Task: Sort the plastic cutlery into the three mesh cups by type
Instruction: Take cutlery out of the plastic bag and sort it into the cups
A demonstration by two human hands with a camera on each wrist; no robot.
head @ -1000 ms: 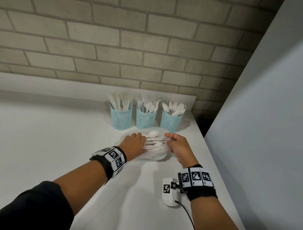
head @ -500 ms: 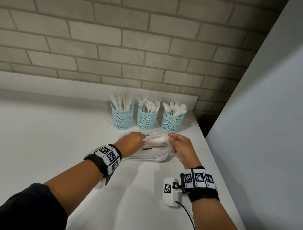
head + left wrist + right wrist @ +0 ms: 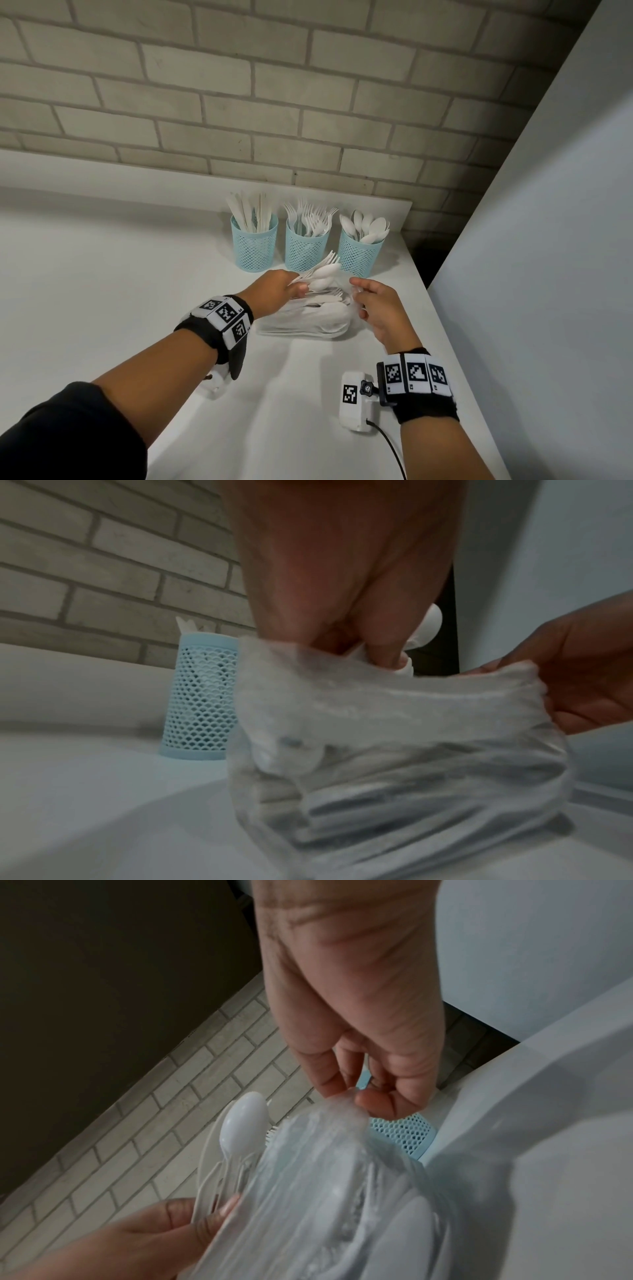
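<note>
Together, two hands (image 3: 274, 287) (image 3: 380, 308) work one bag (image 3: 308, 322) before three cups (image 3: 253, 246).

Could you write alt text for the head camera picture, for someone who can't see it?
A left hand grips a bunch of white plastic cutlery at the mouth of a clear plastic bag, whose edge the right hand pinches. Behind stand three blue mesh cups of knives, forks and spoons.

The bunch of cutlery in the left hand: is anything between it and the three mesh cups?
Nothing visible. The left hand holds the bunch of cutlery above the plastic bag, already outside its mouth, which the right hand pinches open. The three mesh cups stand just behind, tops open but already crowded.
</note>
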